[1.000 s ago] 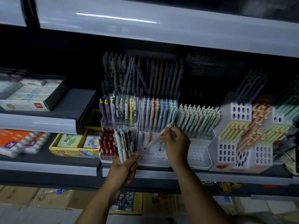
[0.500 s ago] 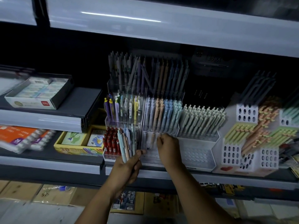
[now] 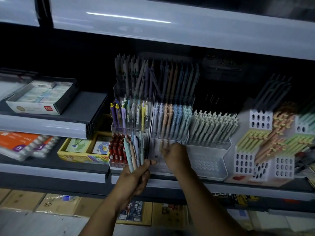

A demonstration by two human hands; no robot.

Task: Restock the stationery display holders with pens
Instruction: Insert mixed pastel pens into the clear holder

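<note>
My left hand (image 3: 136,176) grips a bundle of pastel pens (image 3: 133,150), held upright in front of the shelf edge. My right hand (image 3: 176,155) reaches into the bottom tier of the clear tiered pen holder (image 3: 156,161). Its fingertips pinch the lower part of a peach pen (image 3: 161,144) standing in that tier, and the back of the hand hides the rest of the fingers. The tiers above hold pastel blue, peach and lilac pens (image 3: 170,120). Red pens (image 3: 116,149) fill the bottom tier of the clear holder to the left.
A white perforated holder (image 3: 207,165) with pale green pens stands to the right, then white honeycomb holders (image 3: 243,162) with green and orange pens. To the left lie a yellow puzzle box (image 3: 80,156), an eraser box (image 3: 42,97) and packets (image 3: 20,145). A shelf (image 3: 153,26) hangs overhead.
My right hand lowered a peach pen from a slanted hold into the clear holder's bottom tier, and the pen now stands there. My left hand kept its bundle in place.
</note>
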